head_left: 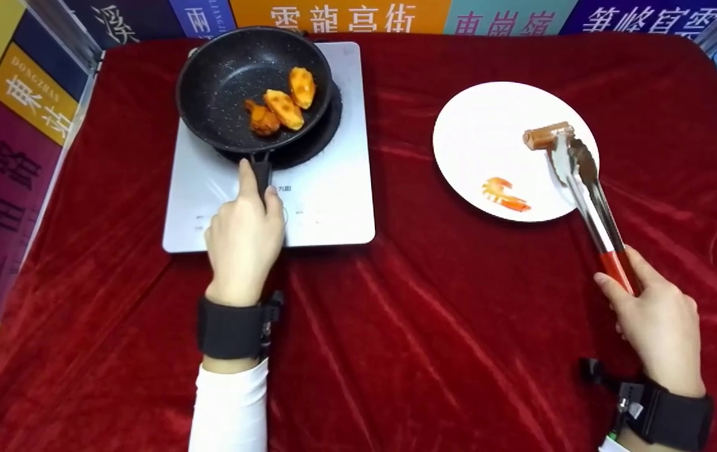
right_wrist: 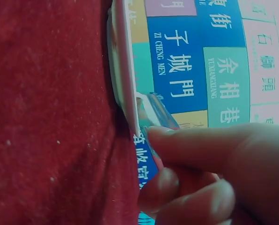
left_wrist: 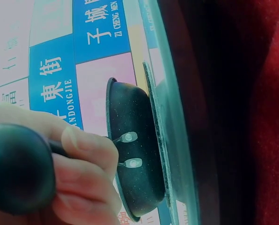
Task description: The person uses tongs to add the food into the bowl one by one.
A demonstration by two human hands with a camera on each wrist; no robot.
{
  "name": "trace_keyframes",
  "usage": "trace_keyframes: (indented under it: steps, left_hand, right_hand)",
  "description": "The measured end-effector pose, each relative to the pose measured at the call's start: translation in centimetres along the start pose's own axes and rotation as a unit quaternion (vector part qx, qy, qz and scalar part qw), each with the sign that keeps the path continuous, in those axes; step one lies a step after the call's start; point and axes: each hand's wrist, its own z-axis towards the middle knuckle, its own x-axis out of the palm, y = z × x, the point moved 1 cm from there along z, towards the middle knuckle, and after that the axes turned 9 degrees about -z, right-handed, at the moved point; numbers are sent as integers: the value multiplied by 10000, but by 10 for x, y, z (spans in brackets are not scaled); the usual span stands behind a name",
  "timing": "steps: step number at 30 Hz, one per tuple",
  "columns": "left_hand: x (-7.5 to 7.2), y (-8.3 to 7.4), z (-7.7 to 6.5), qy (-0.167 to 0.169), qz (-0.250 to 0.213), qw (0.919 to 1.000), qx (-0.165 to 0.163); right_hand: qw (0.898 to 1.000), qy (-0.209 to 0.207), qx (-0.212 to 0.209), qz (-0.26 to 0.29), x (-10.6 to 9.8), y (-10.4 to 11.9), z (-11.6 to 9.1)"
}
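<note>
My left hand (head_left: 245,235) grips the handle (head_left: 262,176) of a black speckled frying pan (head_left: 226,81); in the left wrist view its fingers (left_wrist: 83,173) curl round that handle. Inside the pan lie a browned drumstick-like piece (head_left: 263,119) and two yellow-orange browned pieces (head_left: 284,109). With my right hand (head_left: 663,317) I hold metal tongs (head_left: 591,207) by their red handle. The tongs' tips are at a brown, oblong piece of food (head_left: 547,135) over the white plate (head_left: 471,138); whether they pinch it I cannot tell. A shrimp (head_left: 505,194) lies on the plate nearer me.
The pan is over a white induction cooker (head_left: 333,207), off-centre toward the back left of its dark heating ring. A wrinkled dark red cloth (head_left: 396,339) covers the table. Colourful panels with lettering (head_left: 339,16) stand along the back and sides.
</note>
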Motion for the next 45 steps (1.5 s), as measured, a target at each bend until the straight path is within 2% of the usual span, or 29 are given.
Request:
trace_keyframes:
  steps: [5, 13, 16, 19, 28, 36, 45]
  left_hand:
    - [0, -1, 0, 0, 4, 10000, -30]
    - [0, -1, 1, 31, 15, 10000, -92]
    - [0, -1, 1, 31, 10, 10000, -80]
    - [0, -1, 0, 34, -1, 10000, -51]
    - [0, -1, 0, -8, -13, 10000, 3]
    - [2, -1, 0, -7, 38, 10000, 0]
    - [0, -1, 1, 52, 9, 9999, -101]
  right_hand:
    - [9991, -188, -195, -318, -2, 2, 0]
    - [9995, 108, -129, -259, -2, 6, -1]
    - [9992, 94, -198, -337, -3, 8, -4]
    - [9988, -8, -256, -410, -5, 12, -6]
    - [9933, -725, -689, -577, -1, 20, -10]
    - [9914, -978, -768, -412, 5, 18, -10]
    - [9915, -1010, -758, -319, 4, 18, -10]
